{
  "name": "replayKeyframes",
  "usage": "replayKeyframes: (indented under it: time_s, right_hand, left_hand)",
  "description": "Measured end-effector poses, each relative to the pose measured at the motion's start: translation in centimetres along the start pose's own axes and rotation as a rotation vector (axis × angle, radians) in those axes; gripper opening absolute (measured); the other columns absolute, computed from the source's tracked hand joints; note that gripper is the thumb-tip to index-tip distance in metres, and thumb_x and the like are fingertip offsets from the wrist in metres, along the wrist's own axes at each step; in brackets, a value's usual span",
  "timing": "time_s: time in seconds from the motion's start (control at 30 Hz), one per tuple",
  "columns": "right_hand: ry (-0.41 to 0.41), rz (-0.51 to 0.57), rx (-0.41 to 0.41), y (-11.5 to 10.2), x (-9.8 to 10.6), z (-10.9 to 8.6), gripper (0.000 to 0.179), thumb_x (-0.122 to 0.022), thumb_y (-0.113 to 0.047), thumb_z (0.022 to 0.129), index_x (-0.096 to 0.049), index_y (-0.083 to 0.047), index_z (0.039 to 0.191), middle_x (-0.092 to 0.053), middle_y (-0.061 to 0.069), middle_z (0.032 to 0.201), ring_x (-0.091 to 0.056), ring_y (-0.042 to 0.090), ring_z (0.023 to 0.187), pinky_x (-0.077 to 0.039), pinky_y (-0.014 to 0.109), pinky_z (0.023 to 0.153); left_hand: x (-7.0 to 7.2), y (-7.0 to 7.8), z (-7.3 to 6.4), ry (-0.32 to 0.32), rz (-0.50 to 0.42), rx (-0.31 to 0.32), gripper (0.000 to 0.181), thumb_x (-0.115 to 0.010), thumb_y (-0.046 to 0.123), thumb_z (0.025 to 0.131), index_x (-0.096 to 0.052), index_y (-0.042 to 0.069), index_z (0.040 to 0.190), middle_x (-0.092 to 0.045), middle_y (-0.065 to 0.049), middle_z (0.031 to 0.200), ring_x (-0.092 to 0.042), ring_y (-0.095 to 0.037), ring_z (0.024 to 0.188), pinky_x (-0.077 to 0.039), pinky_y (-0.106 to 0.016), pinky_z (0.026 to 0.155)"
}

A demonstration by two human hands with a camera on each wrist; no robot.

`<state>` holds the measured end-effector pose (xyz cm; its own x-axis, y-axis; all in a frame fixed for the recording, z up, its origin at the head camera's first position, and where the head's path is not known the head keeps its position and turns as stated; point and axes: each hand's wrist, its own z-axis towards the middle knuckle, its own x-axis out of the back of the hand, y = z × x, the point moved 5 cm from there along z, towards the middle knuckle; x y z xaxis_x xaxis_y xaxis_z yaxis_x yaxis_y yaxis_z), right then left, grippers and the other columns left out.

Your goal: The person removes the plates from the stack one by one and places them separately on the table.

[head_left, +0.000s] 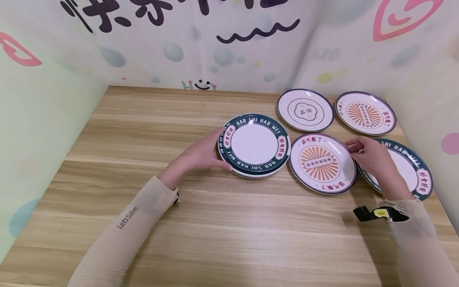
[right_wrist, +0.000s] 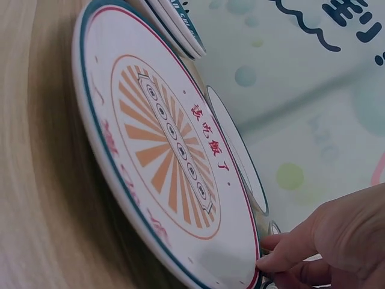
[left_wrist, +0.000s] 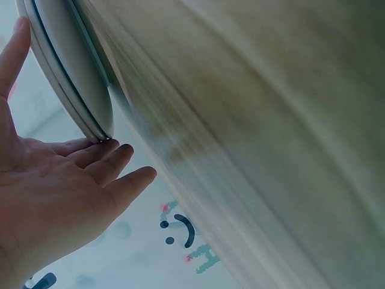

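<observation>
My left hand (head_left: 205, 154) spans the left edge of a stack of green-rimmed plates (head_left: 253, 142), thumb at the near side and fingers toward the far side. In the left wrist view, the straight fingers (left_wrist: 102, 159) touch the stacked rims (left_wrist: 63, 90). My right hand (head_left: 376, 158) pinches the right rim of a white plate with an orange sunburst (head_left: 319, 163), just right of the stack. In the right wrist view, thumb and fingertips close on that sunburst plate's edge (right_wrist: 174, 150). Partly behind the right hand lies another green-rimmed plate (head_left: 423, 175).
A plain-centred plate with a small emblem (head_left: 305, 109) and a second sunburst plate (head_left: 365, 113) lie at the back right of the wooden table (head_left: 229, 235). Printed wall sheets (head_left: 201, 59) stand along the back and both sides.
</observation>
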<state>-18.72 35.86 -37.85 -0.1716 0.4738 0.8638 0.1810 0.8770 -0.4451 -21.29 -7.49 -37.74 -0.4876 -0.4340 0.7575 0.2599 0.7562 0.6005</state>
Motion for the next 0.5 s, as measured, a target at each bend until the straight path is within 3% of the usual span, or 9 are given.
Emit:
replayKeyframes:
  time_s: [0.3,0.5]
  right_hand:
    - [0.095,0.022,-0.033,-1.2,1.2,-0.4,0.037,-0.056,-0.014,0.1,-0.052,0.004,0.132,-0.058,0.03,0.121,-0.055,0.041,0.101,-0.047,0.023,0.06]
    - [0.13,0.083,0.004,-3.2,1.5,-0.5,0.04,-0.057,-0.019,0.1,-0.053,0.001,0.134,-0.058,0.029,0.127,-0.056,0.043,0.111,-0.045,0.017,0.065]
  left_hand:
    - [0.0,0.0,0.0,-0.009,0.002,-0.006,0.124,-0.085,0.052,0.073,-0.007,0.009,0.161,-0.015,-0.011,0.168,-0.019,-0.029,0.155,-0.023,-0.046,0.126]
    - [0.0,0.0,0.0,-0.011,0.006,-0.006,0.124,-0.085,0.05,0.073,-0.008,0.009,0.161,-0.016,-0.012,0.168,-0.019,-0.029,0.155,-0.023,-0.046,0.126]
